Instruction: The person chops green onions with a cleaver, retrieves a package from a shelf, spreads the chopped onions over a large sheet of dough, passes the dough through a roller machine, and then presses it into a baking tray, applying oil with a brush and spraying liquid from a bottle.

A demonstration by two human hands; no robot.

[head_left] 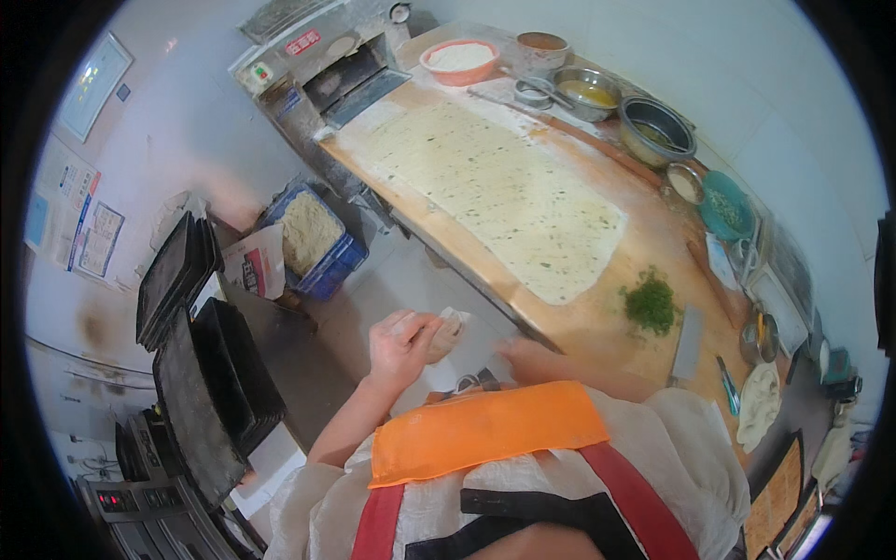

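My left hand (399, 343) is raised in front of my orange apron (485, 427), its fingers closed on a small pale lump (450, 329) that looks like dough or a cloth. My right hand (530, 356) is motion-blurred at the near edge of the wooden table (597, 322); its fingers cannot be made out. On the table lies a long rolled-out dough sheet (499, 191) flecked with green. A pile of chopped green herbs (650, 303) sits beside its near end, with a cleaver (688, 343) just right of the herbs.
Metal bowls (656, 129), an orange bowl of flour (459, 59) and a dough-rolling machine (322, 56) line the far end. A blue crate (315, 241) stands on the floor at left, next to stacked black baking trays (201, 364). A dough piece (758, 403) lies at right.
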